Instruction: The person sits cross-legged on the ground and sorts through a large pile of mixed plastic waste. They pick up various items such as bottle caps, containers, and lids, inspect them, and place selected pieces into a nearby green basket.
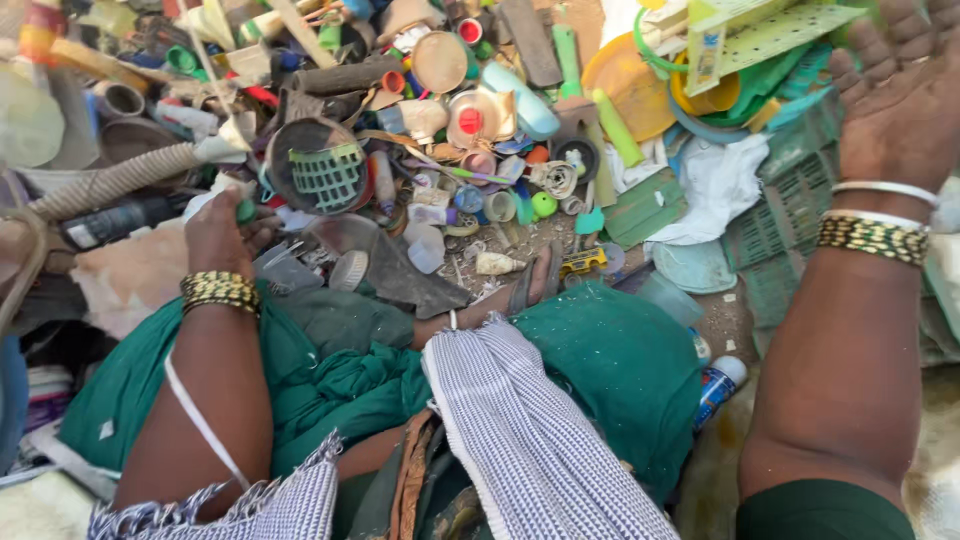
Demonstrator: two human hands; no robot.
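- Two hands work my view: left hand [215,232] pinches a small green plastic piece [245,211] beside the round dark sieve [318,166].
- Right hand [900,95] is raised, fingers spread, holding nothing, above the green crate [790,215].
- Mixed plastic scrap pile [480,110] appears largely unsorted, I judge.

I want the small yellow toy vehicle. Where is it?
In the head view, the yellow toy vehicle lies on the ground right of centre, beside the sandal.

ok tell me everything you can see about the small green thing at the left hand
The small green thing sits at the fingertips of the left hand, mostly hidden by the fingers. Only a rounded, bright green bit shows; it looks like plastic, perhaps a cap. It lies low at the near edge of the scrap pile, beside a clear plastic piece.
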